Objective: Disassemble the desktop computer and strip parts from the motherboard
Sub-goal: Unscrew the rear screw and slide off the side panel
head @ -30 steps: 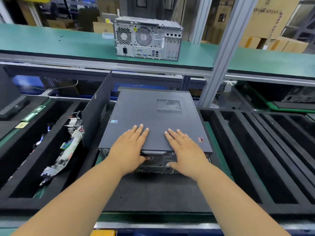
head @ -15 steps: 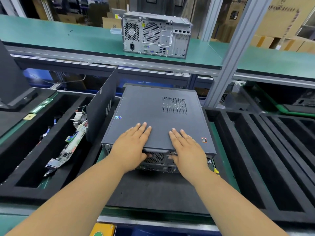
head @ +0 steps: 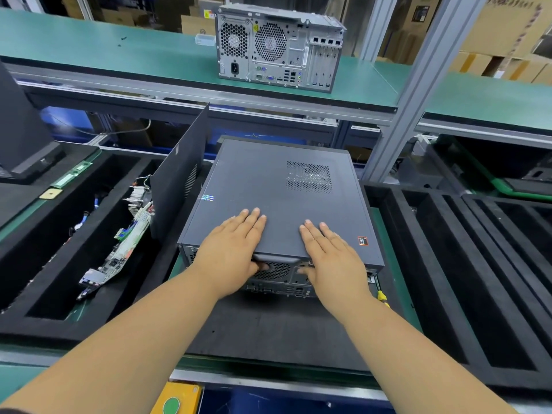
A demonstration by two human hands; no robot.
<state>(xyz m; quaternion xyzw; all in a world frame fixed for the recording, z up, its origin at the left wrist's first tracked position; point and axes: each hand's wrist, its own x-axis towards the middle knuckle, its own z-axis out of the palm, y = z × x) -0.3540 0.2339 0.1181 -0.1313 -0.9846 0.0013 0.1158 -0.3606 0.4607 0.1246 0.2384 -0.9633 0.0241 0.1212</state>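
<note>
A dark grey desktop computer lies on its side on a black foam mat, rear ports facing me. Its side panel faces up, with a vent grille near the far right. My left hand lies flat on the near edge of the panel, thumb hooked under the panel's pull lip. My right hand lies flat beside it, thumb also curled under the rear edge. Both hands grip the side panel.
A loose dark panel leans upright left of the case. A stripped motherboard lies in the left foam bin. Empty foam slots sit right. A silver tower stands on the green shelf. A yellow-handled tool lies by the case.
My hands have kept the same grip on the panel's near edge. The view has shifted slightly; the case and panel look unmoved.
</note>
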